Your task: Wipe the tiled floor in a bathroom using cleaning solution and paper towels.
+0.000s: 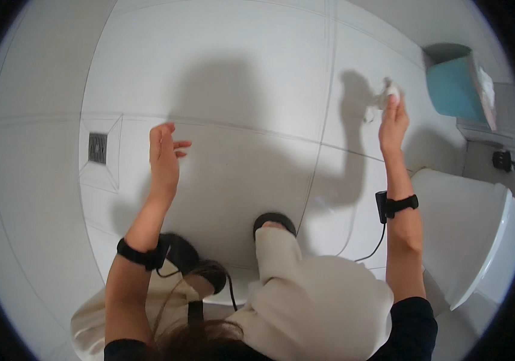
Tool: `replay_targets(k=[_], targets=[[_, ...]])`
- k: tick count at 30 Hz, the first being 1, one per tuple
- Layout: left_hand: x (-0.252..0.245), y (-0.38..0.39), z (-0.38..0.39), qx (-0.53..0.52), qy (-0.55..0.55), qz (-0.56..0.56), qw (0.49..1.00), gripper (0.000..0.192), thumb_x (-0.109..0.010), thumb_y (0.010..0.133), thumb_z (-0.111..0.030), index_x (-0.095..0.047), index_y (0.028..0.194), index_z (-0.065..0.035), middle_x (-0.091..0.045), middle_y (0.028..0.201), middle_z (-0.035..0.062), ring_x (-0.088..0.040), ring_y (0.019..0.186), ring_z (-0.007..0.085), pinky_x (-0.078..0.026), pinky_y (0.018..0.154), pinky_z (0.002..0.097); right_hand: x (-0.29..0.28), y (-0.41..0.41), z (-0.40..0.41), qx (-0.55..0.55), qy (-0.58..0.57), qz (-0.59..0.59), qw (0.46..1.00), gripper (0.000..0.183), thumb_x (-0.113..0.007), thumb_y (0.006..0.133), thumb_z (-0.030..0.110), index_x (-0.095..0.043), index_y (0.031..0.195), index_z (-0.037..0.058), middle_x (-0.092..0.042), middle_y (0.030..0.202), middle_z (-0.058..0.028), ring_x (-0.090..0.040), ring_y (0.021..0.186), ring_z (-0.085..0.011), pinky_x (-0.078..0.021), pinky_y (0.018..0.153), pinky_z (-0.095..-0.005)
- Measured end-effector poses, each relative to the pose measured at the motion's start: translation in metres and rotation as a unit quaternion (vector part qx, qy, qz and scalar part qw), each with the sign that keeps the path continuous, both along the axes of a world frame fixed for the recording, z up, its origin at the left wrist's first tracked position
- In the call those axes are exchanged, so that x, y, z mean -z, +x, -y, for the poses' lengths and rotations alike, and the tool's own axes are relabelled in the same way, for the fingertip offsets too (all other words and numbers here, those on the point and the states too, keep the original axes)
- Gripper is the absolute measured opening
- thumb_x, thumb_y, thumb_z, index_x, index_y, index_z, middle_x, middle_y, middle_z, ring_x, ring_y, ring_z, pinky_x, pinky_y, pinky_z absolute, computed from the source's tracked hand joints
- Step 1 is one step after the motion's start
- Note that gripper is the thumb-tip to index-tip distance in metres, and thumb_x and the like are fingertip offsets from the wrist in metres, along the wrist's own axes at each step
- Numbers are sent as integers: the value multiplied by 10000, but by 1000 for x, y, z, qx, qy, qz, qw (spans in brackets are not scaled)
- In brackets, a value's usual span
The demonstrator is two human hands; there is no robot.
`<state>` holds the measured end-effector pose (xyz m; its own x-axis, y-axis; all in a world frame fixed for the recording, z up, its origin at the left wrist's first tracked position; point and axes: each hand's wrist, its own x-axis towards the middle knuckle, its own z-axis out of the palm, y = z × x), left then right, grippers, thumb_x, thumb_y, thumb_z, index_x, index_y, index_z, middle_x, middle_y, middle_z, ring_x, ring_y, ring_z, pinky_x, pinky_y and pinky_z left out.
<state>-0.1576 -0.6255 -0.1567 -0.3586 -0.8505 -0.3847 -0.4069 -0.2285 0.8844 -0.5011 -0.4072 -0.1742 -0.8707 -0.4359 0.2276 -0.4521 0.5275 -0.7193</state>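
Observation:
My right hand [393,128] is raised at the upper right. Its fingers are closed on a crumpled whitish wad [388,85], which looks like tissue or cloth; the blur hides which. Left of centre, my left hand [163,153] hangs over the tiled floor [239,180] with its fingers loosely bent and apart, holding nothing. A teal waste bin [451,88] with something white at its mouth stands to the right of my right hand, apart from it.
A white ceramic fixture [458,225], perhaps a toilet, stands close beside my right forearm. A square floor drain [97,148] lies to the left. Cables [377,248] run from the black wrist straps [402,206]. My feet in black slippers [274,221] are below.

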Motion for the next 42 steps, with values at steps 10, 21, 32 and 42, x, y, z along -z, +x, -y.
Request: replay_targets(k=[10, 21, 32, 42], targets=[[-18, 41, 14, -112, -40, 24, 993, 367, -324, 926, -351, -426, 1081, -35, -440, 1103, 104, -579, 785, 169, -418, 660, 269, 55, 242, 66, -539, 7, 106, 835, 421, -440, 879, 256, -407, 1246, 52, -361, 1312, -135, -217, 1281, -307, -142, 1052, -435], [-37, 62, 28, -142, -64, 62, 986, 349, -342, 913, -337, -432, 1070, -38, -435, 1065, 86, -586, 797, 188, -415, 666, 280, 93, 173, 122, -626, 194, -176, 735, 517, -497, 812, 341, -357, 1297, 233, -200, 1415, -43, -113, 1317, -257, -121, 1048, -432], [-137, -81, 112, 36, -185, 53, 981, 406, -354, 891, -317, -422, 1091, 30, -470, 1072, 154, -585, 795, 228, -439, 697, 321, 85, -6, 46, -132, 89, 54, 986, 447, -409, 897, 212, -306, 1318, 106, -323, 1351, -138, -317, 1230, -303, -316, 953, -349], [-176, -123, 92, 112, -203, 90, 969, 429, -288, 917, -299, -357, 1131, 67, -434, 1101, 217, -576, 819, 261, -462, 707, 363, 77, 313, 86, -750, 49, -155, 641, 423, -501, 814, 286, -456, 1207, 136, -335, 1344, -78, -225, 1286, -253, -139, 1041, -472]])
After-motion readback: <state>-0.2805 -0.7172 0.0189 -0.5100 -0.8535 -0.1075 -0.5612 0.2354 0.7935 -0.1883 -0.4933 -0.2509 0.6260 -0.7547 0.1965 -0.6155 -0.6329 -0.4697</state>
